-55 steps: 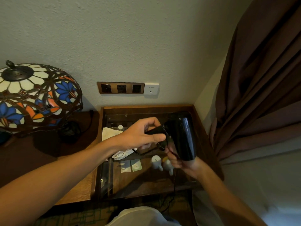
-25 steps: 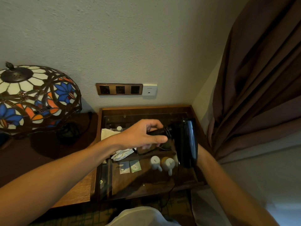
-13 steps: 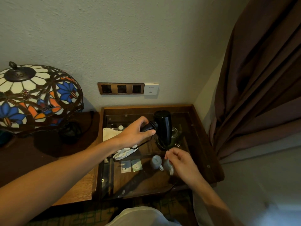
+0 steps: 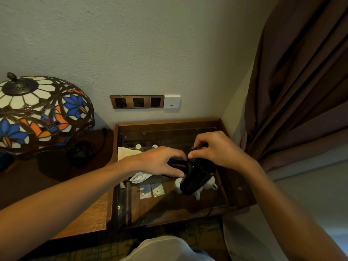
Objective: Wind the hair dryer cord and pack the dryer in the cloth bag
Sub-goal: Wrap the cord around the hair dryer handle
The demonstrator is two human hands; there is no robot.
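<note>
The black hair dryer hangs in the air over the glass-topped wooden table, its barrel pointing down toward me. My left hand grips its handle from the left. My right hand is above the barrel and pinches the thin black cord between thumb and fingertips near the handle joint. A further stretch of cord drops past the table's front right edge. A pale cloth, perhaps the bag, lies at the table's left, partly hidden by my left wrist.
White cups stand under the dryer, two small sachets and a crumpled white cloth beside them. A stained-glass lamp fills the left side. Wall sockets sit above the table, a brown curtain hangs at right.
My right hand rose from below the dryer to above it and now pinches the cord at the handle. The dryer tilted, barrel swinging down toward me over the cups.
</note>
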